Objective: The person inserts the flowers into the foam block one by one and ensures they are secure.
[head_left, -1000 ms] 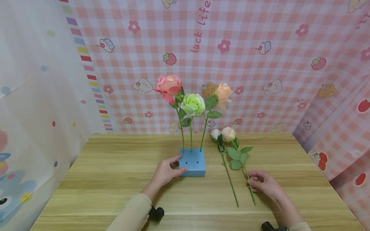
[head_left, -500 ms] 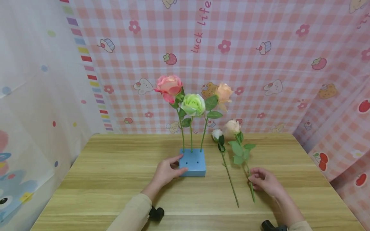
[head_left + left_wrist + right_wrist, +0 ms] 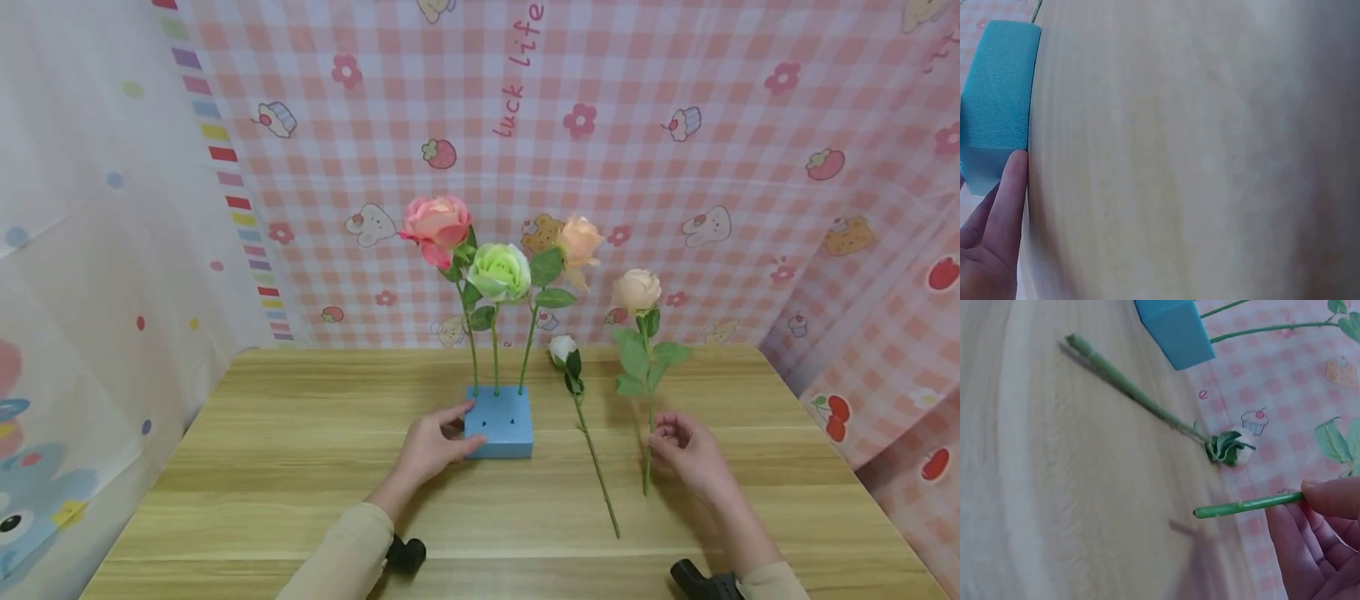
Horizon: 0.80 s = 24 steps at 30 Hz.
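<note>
My left hand [image 3: 433, 447] holds the left side of a blue foam block [image 3: 512, 442], thumb near its front corner and fingers farther back. In the left wrist view, a fingertip [image 3: 1017, 159] lies at the edge of the block. Standing in the block are a pink rose [image 3: 437, 227], a green rose [image 3: 501, 272] and a peach rose [image 3: 580, 242]. My right hand [image 3: 692, 454] pinches the stem of a cream rose [image 3: 637, 290] between thumb and fingers. It stands nearly upright, and the stem's cut end [image 3: 1200, 513] hangs over the table.
A white rose [image 3: 562, 350] lies on the wooden table [image 3: 300, 483] between the block and my right hand. Two small holes show in the block's top. Checked cloth [image 3: 360, 167] hangs behind the table.
My right hand has raised the cream rose off the table and tilted it upright, moving slightly away from me. My left hand and the block have stayed put.
</note>
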Available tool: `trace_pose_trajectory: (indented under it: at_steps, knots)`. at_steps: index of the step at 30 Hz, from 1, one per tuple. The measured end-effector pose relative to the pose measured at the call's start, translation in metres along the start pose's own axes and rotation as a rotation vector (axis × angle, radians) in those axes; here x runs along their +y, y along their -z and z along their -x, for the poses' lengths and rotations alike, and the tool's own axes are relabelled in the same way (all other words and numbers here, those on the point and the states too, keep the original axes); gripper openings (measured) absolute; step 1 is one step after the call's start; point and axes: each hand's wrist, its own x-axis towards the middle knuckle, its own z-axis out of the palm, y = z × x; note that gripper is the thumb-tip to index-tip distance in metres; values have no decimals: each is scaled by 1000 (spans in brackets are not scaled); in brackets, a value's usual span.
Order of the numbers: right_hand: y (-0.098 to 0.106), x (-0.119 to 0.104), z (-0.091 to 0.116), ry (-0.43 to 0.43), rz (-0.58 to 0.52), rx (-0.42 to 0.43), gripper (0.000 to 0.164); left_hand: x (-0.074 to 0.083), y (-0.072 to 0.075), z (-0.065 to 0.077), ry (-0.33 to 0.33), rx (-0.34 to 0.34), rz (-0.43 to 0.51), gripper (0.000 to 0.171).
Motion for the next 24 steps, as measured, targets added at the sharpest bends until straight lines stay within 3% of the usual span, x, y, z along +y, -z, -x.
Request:
trace_pose_trajectory:
  at_steps: [6,10,14,24]
  knots:
    - [-3,-11,-3,90,62,92,29,0,-1,0,-3,0,2,60]
    - [-5,-19,-5,159,20,119,27,0,0,1,-7,4,-1,60]
    - [-9,-29,-6,226,-10,124,23,0,1,1,-9,4,-5,60]
    - [-25,-57,-7,331,39,67,24,0,0,1,-1,6,1,59]
